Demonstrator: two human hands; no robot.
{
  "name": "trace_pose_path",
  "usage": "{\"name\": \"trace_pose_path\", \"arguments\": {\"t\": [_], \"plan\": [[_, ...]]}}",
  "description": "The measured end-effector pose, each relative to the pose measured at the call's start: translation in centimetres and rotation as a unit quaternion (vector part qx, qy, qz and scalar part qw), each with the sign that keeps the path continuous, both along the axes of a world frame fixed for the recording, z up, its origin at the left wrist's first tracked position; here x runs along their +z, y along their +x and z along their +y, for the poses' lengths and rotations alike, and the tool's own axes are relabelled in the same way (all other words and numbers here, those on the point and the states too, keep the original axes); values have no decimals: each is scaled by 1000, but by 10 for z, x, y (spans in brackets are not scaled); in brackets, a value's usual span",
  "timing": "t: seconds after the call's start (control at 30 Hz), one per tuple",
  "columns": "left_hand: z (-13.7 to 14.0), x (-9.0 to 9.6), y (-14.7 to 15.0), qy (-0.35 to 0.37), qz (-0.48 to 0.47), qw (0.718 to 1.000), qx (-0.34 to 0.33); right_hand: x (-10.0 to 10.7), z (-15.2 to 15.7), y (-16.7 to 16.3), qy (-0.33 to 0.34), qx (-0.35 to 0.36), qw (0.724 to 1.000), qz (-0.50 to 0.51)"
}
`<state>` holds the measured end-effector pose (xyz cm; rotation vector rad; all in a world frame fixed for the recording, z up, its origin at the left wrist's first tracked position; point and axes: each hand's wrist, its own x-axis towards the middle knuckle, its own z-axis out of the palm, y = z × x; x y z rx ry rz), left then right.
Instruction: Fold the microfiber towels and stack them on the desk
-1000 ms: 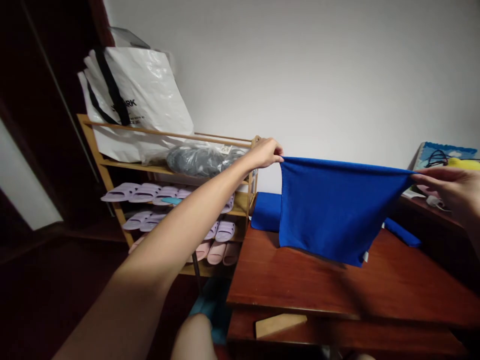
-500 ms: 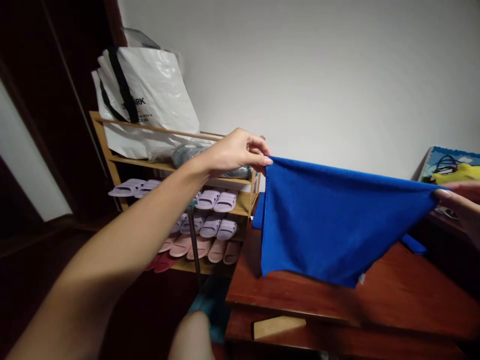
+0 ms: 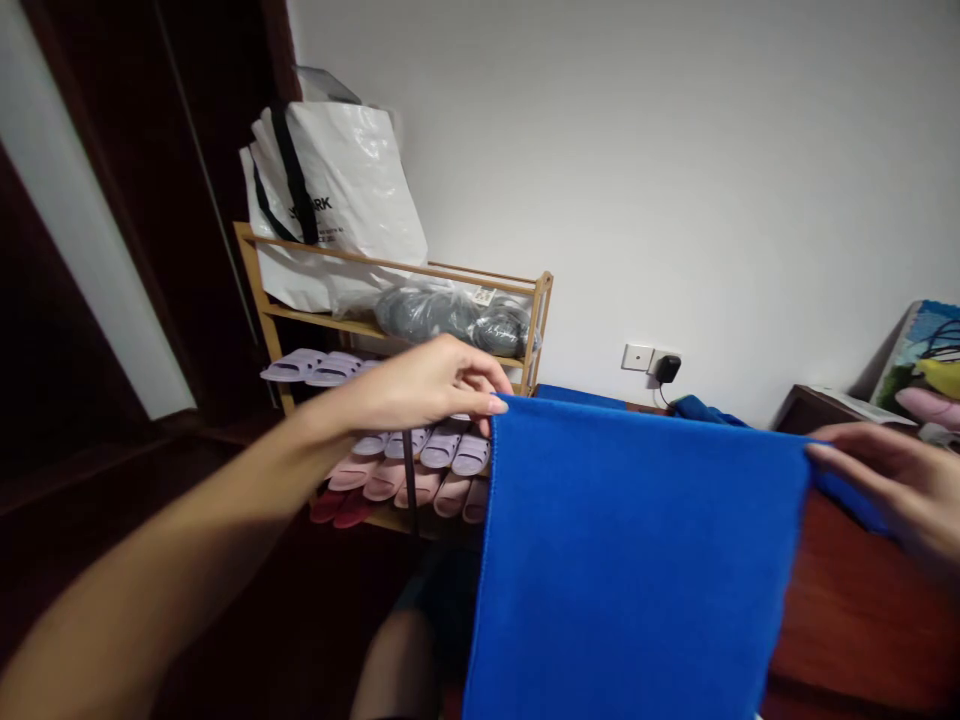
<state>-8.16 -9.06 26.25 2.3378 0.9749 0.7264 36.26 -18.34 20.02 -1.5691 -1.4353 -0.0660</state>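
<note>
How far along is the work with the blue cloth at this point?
Done: the blue cloth is lifted and spread flat, hanging straight. In hand: the left hand pinches one top corner and the right hand the other, above the wooden table. Left: no fold shows in it yet, and it has not joined the other blue cloths lying at the table's back.

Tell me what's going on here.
A person is holding a blue cloth stretched out flat in front of them. The left hand pinches its top left corner and the right hand grips the top right corner, so the cloth hangs down over the near edge of a dark wooden table. More blue fabric lies at the back of the table. Behind the left hand stands a wooden shoe rack with slippers and a white bag on top.
</note>
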Motion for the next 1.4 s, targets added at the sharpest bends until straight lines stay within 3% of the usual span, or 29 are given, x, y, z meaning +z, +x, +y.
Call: {"name": "trace_pose_path", "arguments": {"t": [0.1, 0.23, 0.33, 0.47, 0.6, 0.77, 0.93, 1.03, 1.17, 1.4], "plan": [[39, -51, 12, -53, 24, 998, -8, -39, 41, -4, -103, 91, 990, -18], [93, -117, 42, -72, 88, 990, 85, -98, 102, 4, -137, 84, 986, -50], [120, -151, 65, -88, 123, 981, 119, -134, 138, 1, -157, 40, 983, -82], [142, -181, 81, -97, 154, 972, 150, -170, 169, -7, -191, 21, 974, -117], [161, -201, 82, -60, 164, 968, 181, -192, 191, -6, -214, -3, 967, -134], [174, -212, 87, 6, 179, 963, 203, -202, 208, -6, -231, -36, 959, -159], [168, -229, 109, 78, 187, 968, 145, -213, 223, -37, -217, 19, 954, -206], [166, -247, 118, 77, 211, 971, 87, -227, 228, -56, -239, 74, 943, -221], [170, -266, 120, 60, 238, 967, 67, -238, 228, -62, -286, 94, 927, -225], [168, -271, 116, 59, 240, 967, 58, -236, 216, -59, -303, 88, 919, -234]]}}
